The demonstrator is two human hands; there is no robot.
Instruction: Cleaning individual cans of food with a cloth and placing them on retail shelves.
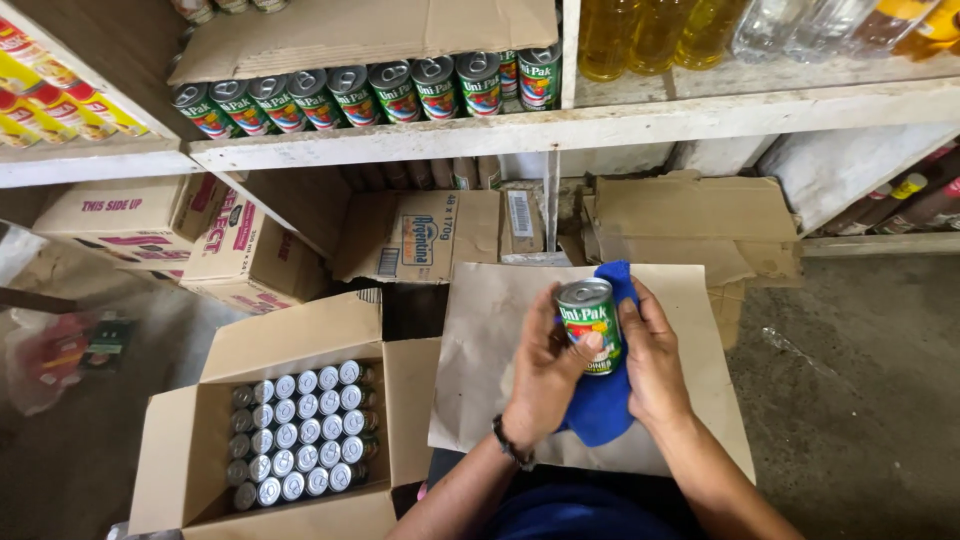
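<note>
- A green-labelled can (590, 325) is gripped by the left hand (545, 375), just above the lap.
- A blue cloth (603, 405) is clasped against it by the right hand (655, 370).
- Shelved cans (370, 95) are lined up above the hands.
- Many cans remain in the open box (180, 450), lower left of the hands.

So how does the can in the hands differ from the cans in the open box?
The held can is single, tilted, its green label facing the camera, gripped by the left hand and the right hand against a blue cloth. The boxed cans stand upright in packed rows, showing mostly silver tops. Both look like the same small round tins.
</note>
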